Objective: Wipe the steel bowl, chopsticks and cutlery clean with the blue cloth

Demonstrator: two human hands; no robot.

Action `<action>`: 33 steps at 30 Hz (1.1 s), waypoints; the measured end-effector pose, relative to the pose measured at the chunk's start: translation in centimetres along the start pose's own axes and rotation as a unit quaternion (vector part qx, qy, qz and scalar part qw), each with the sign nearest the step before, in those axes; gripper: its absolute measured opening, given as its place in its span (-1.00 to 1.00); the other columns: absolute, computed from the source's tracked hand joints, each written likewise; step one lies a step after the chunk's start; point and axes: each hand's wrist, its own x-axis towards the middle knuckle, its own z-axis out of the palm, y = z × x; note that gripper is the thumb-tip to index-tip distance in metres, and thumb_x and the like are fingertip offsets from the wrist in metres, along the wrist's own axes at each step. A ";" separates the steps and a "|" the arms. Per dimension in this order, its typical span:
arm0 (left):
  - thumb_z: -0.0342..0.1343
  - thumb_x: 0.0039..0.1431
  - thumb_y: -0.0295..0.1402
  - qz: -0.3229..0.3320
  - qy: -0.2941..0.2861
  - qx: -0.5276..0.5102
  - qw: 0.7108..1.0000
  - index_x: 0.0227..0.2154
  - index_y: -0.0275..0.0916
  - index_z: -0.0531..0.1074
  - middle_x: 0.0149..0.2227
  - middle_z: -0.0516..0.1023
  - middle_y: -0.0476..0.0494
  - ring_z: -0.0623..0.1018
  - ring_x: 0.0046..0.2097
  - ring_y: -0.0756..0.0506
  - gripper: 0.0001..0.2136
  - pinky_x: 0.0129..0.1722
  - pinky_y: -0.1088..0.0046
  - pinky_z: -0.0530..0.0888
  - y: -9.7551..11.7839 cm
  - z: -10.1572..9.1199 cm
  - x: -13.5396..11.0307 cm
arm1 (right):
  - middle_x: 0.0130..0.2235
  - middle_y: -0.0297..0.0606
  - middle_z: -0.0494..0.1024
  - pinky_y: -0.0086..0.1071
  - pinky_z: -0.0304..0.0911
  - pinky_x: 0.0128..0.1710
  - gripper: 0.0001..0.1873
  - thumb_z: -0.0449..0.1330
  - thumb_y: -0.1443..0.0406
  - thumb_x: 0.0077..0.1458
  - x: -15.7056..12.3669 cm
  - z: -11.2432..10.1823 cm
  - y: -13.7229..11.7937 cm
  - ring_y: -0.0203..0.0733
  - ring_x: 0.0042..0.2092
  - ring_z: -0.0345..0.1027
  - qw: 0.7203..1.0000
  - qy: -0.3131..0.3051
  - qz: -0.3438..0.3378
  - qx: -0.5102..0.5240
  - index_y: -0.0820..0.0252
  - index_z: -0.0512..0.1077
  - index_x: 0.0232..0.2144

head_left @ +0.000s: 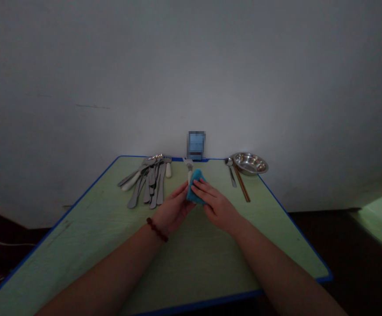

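Over the middle of the table, my left hand (174,208) is closed around the lower part of a fork (189,166). The fork's head points away from me, towards the wall, and its handle looks pale. A folded blue cloth (196,193) is pressed against the handle by my right hand (219,204), whose fingers lie bent over the cloth. Both hands meet at the cloth, which hides much of the handle. Left of my hands lies a pile of metal cutlery (151,177), with several knives, forks and spoons overlapping.
On the right of the green table (191,263) stand a shiny metal bowl (250,164), a pair of brown chopsticks (242,182) and a spoon (231,171). A blurred phone-like screen (196,145) leans at the back edge against the wall (191,66).
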 end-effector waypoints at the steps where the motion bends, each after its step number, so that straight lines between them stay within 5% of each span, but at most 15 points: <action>1: 0.00 0.03 -0.51 -0.002 -0.002 -0.001 1.000 -0.30 -0.22 0.45 -0.27 0.51 -0.03 0.46 -0.29 0.06 -0.80 -0.28 0.62 0.40 0.0 0.0 0.0 | 0.13 -0.19 0.11 -0.14 -0.10 0.14 -0.38 -0.11 0.54 -0.10 0.0 0.0 0.0 -0.23 0.18 -0.17 1.000 0.001 0.002 0.000 0.22 0.06 0.08; 14: 0.09 -0.04 -0.48 -0.028 -0.010 0.022 0.999 -0.32 -0.19 0.40 -0.34 0.49 0.00 0.47 -0.39 0.02 -0.82 -0.33 0.43 0.42 -0.2 0.3 -0.6 | 0.19 -0.24 -0.06 -0.19 -0.14 0.15 -0.38 -0.13 0.50 -0.03 0.0 0.3 0.0 -0.25 0.20 -0.23 1.000 0.017 0.016 0.013 0.17 -0.07 0.12; 33: 0.16 -0.12 -0.50 -0.037 -0.047 0.051 0.997 -0.23 -0.16 0.40 -0.41 0.49 0.01 0.46 -0.39 0.07 -0.69 -0.32 0.52 0.36 -0.4 0.1 -0.6 | 0.20 -0.33 -0.12 -0.21 -0.11 0.15 -0.32 -0.13 0.52 -0.03 0.0 0.4 0.5 -0.25 0.19 -0.23 0.996 0.082 0.047 -0.003 0.07 -0.17 0.14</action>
